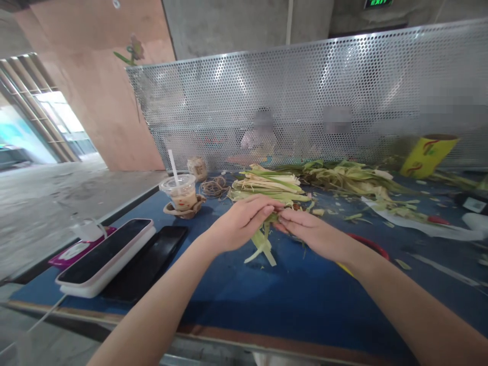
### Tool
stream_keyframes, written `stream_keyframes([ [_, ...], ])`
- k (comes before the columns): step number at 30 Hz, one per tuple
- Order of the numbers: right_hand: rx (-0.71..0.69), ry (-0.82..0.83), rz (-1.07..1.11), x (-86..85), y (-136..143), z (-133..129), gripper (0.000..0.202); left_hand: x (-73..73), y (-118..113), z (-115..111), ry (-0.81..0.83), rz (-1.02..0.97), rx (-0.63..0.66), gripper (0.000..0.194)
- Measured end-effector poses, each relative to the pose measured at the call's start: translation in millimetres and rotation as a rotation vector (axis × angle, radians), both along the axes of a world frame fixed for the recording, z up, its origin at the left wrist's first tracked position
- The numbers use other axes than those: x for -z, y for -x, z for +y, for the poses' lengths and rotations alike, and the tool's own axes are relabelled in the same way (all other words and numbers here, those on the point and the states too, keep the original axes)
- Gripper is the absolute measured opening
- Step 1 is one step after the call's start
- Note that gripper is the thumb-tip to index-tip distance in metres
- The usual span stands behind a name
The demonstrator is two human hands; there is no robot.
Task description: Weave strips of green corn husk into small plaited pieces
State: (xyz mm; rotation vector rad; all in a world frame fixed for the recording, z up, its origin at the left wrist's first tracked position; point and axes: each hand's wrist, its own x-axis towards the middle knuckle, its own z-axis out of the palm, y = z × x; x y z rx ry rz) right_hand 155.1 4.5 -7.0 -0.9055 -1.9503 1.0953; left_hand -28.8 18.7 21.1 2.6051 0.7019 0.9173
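Observation:
My left hand [241,223] and my right hand [305,227] meet over the middle of the blue table [244,300]. Pale green corn husk [264,248] is between them, its strips hanging below the fingers toward the tabletop. The left fingers lie close together over the top; the right fingers curl in from the other side, their tips partly hidden. Just beyond the hands lies a stack of husks [267,184]. Some small brownish bits [298,207] show beside the right fingertips, too unclear to name.
To the left are a drink cup [181,195] with a straw, twine [215,188], a white-cased device [104,256] and a black phone [147,267]. On the right are a husk heap [346,178], a yellow tube [430,155] and white paper [415,223]. A perforated metal screen [229,96] stands behind.

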Motion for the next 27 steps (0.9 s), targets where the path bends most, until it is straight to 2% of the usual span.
stream_keyframes([
  [3, 0.069, -0.2, -0.254, -5.2, 1.5, -5.5, 0.022, -0.2, -0.6, -0.5, 0.008, 0.062, -0.056, 0.03],
  [6, 0.195, -0.405, -0.468, -5.4, 5.8, -10.5, 0.024, -0.5, -0.7, -2.1, -0.031, 0.162, -0.128, 0.028],
  [10, 0.367, -0.669, -0.682, 0.4, 11.6, -13.8, 0.02, -0.3, -3.7, -5.6, -0.055, 0.271, -0.242, 0.024],
  [13, 0.424, -0.803, -0.788, 4.5, 13.0, -13.4, 0.021, 1.5, -7.2, -7.5, -0.094, 0.326, -0.299, 0.024],
  [18, 0.431, -0.849, -0.83, 6.2, 11.5, -10.6, 0.019, 2.3, -10.0, -9.1, -0.213, 0.542, -0.312, 0.035],
  [20, 0.43, -0.847, -0.826, 5.1, 10.5, -10.5, 0.019, 0.4, -9.2, -10.1, -0.205, 0.571, -0.288, 0.036],
  [23, 0.406, -0.858, -0.808, 1.8, 8.3, -11.4, 0.019, -2.5, -6.5, -10.8, -0.091, 0.503, -0.255, 0.034],
  [27, 0.306, -0.823, -0.768, -4.7, 3.9, -12.2, 0.021, -2.8, -3.2, -7.4, 0.081, 0.362, -0.175, 0.032],
])
